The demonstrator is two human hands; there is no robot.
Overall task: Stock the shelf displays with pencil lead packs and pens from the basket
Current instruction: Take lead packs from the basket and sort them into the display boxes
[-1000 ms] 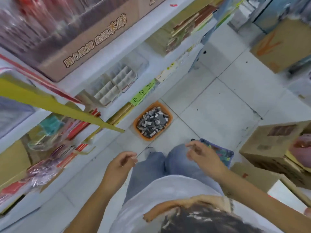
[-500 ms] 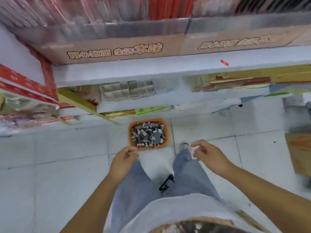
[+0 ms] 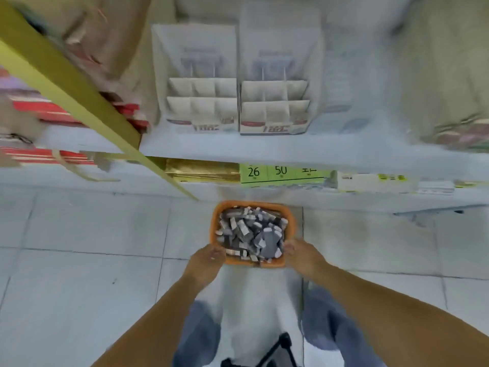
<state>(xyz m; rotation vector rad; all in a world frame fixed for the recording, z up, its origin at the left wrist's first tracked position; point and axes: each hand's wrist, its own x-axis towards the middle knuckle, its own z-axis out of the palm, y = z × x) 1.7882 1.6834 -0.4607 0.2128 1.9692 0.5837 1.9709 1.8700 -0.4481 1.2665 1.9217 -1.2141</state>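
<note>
An orange basket (image 3: pixel 214 229) sits on the tiled floor against the foot of the shelf, heaped with several grey and white pencil lead packs (image 3: pixel 251 233). My left hand (image 3: pixel 207 259) grips its near left corner. The near right corner is held by my right hand (image 3: pixel 300 254), fingers curled at the rim. On the shelf above stand two white cardboard display boxes, the left display (image 3: pixel 202 102) and the right display (image 3: pixel 275 104), with bare compartments. The picture is blurred, so finger detail is unclear.
A yellow-green bar (image 3: pixel 68 83) slants across the shelf's left side. Red packages (image 3: pixel 53 112) lie at the left, gold packs (image 3: pixel 203 170) and a green price label (image 3: pixel 280 172) under the shelf board. My jeans-clad legs and a black object (image 3: pixel 281 348) are below.
My head turned toward the shelf and came lower. Both hands went forward from above my knees to the basket's near corners and took hold of it.
</note>
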